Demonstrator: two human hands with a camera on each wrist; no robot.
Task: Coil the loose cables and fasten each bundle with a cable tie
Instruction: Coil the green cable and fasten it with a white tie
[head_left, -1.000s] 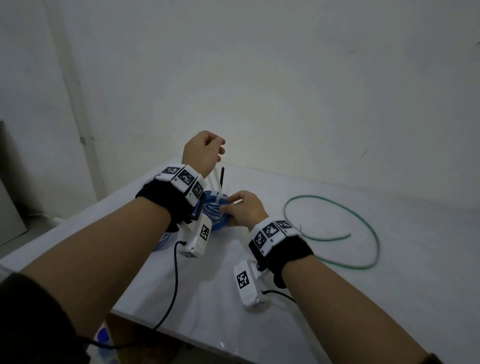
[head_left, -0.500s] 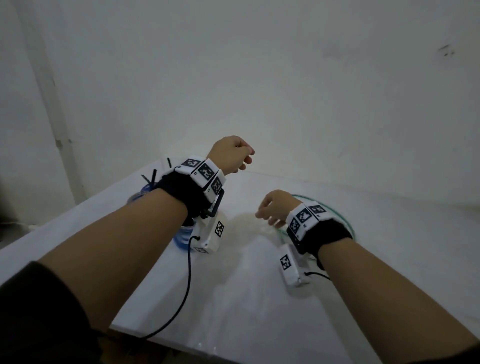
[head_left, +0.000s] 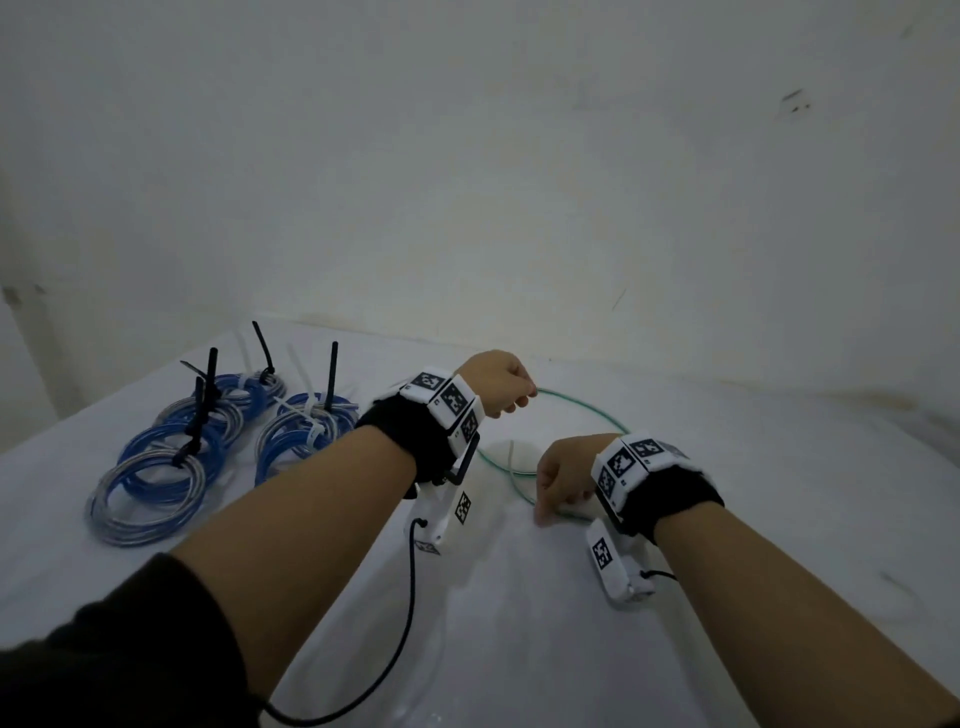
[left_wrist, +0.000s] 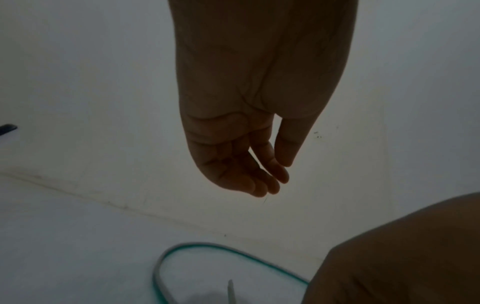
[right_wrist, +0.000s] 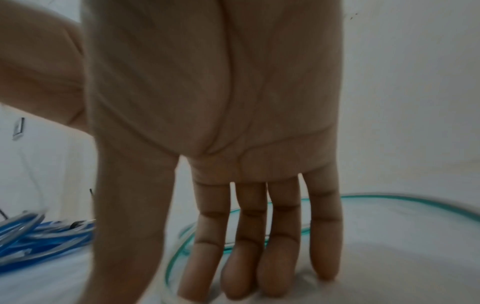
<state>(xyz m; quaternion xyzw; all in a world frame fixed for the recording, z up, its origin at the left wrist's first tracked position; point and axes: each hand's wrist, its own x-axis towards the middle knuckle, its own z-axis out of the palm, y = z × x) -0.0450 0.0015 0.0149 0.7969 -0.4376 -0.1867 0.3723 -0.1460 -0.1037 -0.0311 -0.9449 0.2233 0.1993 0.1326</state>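
**Green cable next in line: light, springy, best taken where its strands cross**

A thin green plastic-sheathed cable lay in one loose, wide loop on the white table, near the back wall, with its free end crossing inside the loop close to the right hand. That hand reached down with straight, slightly spread fingers, the tips pressing the table over the cable's near strands; it gripped nothing. The left hand hovered above the loop's far side, fingers loosely curled and empty.

The cable looked light and fairly stiff for its thickness: it held an open curve rather than slumping, so it would likely spring outward when released and slide easily on the smooth surface. A pinch where the strands overlap seemed the soundest hold, gathering turns against the palm.

Well to the left sat coiled blue and silver cable bundles, already cinched with black cable ties and white cable ties.
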